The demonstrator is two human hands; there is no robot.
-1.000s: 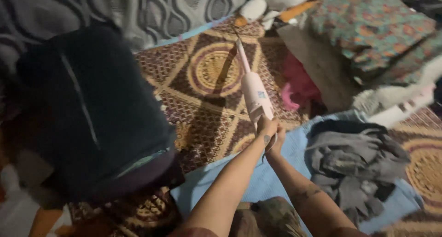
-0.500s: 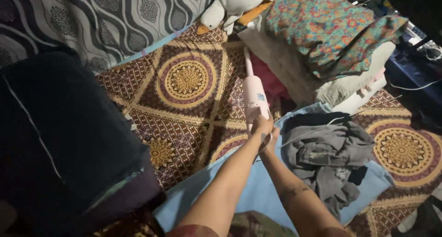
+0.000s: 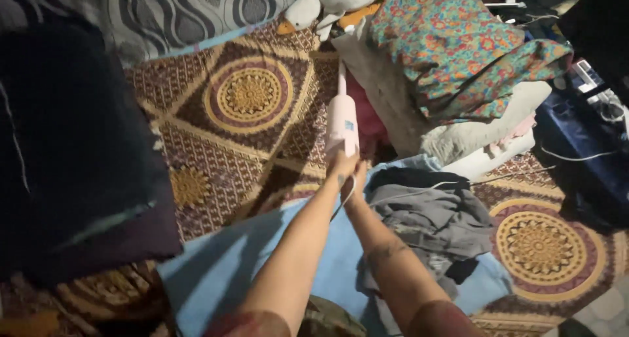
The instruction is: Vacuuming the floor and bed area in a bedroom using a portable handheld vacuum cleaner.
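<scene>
I hold the pink handheld vacuum (image 3: 343, 124) with both my hands, out in front of me, above the patterned carpet (image 3: 249, 108). My left hand (image 3: 341, 165) is closed around the lower end of its body, and my right hand (image 3: 357, 178) is closed just under it, touching the left one; the fingers of both are wrapped tight on the handle part. The thin nozzle of the vacuum points away from me, toward the place where the carpet meets a pile of flowered cloth (image 3: 458, 49) and a dark pink cloth (image 3: 370, 117).

I judge this tool to be hard plastic, stiff and smooth, not heavy but long, so its front end wants to tip down. For this reason the handle end is the good place to grip. A thin white cord (image 3: 419, 189) hangs from near my hands and runs over the grey clothes (image 3: 439, 222), which lie on a light blue cloth (image 3: 223, 271). At my left stands a big dark bag (image 3: 72, 147).
</scene>
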